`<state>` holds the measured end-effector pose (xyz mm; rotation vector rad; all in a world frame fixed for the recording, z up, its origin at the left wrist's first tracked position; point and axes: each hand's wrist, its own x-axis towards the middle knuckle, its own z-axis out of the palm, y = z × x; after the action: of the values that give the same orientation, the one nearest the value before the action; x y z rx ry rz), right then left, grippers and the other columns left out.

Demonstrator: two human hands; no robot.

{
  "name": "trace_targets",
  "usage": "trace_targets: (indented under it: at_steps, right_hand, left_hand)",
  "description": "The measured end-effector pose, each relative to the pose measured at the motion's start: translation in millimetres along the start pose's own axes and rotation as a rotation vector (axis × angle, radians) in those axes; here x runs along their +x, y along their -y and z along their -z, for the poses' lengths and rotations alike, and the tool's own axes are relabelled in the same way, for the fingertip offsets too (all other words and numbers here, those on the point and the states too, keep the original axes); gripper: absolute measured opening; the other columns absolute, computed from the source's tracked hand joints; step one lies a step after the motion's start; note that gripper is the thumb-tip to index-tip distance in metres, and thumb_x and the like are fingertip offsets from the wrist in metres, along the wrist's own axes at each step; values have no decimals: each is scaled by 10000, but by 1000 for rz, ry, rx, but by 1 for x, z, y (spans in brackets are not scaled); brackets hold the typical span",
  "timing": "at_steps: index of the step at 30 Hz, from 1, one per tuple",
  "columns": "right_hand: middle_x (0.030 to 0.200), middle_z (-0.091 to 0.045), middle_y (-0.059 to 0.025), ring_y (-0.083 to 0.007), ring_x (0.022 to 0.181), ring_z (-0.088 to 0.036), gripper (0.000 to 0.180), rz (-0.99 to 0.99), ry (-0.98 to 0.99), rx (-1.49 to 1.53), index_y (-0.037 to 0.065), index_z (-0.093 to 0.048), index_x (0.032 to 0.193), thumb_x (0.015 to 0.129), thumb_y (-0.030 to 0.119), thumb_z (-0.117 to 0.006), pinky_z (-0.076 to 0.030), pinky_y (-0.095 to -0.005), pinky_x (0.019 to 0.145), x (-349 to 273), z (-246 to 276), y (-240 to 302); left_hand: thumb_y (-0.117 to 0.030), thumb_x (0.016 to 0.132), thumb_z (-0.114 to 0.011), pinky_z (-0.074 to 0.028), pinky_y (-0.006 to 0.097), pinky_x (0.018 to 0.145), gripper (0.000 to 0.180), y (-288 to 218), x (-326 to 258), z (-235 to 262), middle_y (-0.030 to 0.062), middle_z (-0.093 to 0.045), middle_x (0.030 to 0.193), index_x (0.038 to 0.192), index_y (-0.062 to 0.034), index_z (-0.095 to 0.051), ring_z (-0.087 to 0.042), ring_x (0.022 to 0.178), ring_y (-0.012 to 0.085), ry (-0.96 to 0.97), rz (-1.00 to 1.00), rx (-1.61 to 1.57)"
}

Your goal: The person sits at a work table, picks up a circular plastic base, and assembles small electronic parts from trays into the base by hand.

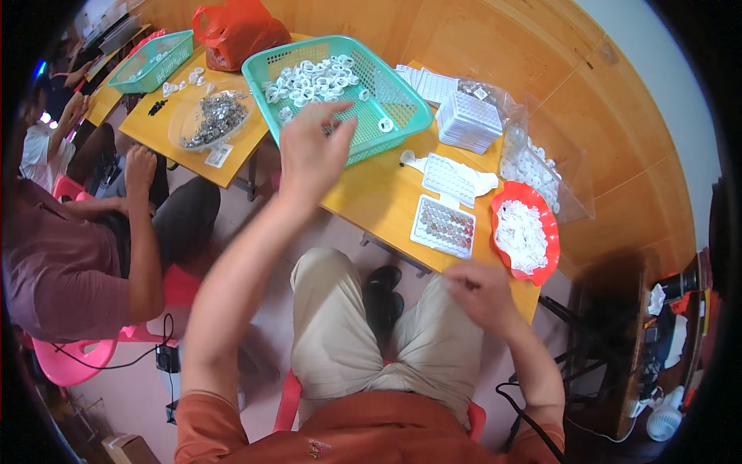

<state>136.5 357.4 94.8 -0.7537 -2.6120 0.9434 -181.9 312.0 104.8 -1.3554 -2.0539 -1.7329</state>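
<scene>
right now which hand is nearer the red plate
Right. The right hand sits just lower left of the red plate, at the table edge; the left hand is far off by the green basket.

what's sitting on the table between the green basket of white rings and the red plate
In the head view, two white grid trays lie between the green basket and the red plate: one nearer the basket, another holding small metal pieces.

One head-worn fisheye view looks steeply down from above the seated person's lap, facing forward over the yellow table (pixel 379 203). The table lies close, its straight edges bending toward the dark round rim; a seated co-worker (pixel 69 255) sits left of it.
</scene>
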Motion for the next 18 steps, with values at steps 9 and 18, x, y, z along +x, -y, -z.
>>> trace_targets:
  at_steps: [9, 18]
  right_hand:
    - [815, -668, -112, -162, 677, -632, 115, -329, 108, 375, 11, -684, 925, 834, 81, -697, -490, -269, 619, -77, -43, -34]
    - [864, -678, -105, -126, 734, -629, 179, -508, 264, 471, 7, -678, 1008, 878, 129, -663, -495, -275, 664, -80, -53, -69]
  left_hand:
    - [-227, 726, -730, -527, 397, 858, 380, 104, 119, -102, 184, -695, 1007, 1059, -45, -710, -671, 939, 318, 697, -57, 200]
    - [-229, 736, -703, -514, 406, 880, 362, 121, 102, -154, 162, -688, 1033, 1073, -99, -703, -655, 974, 321, 939, -171, 362]
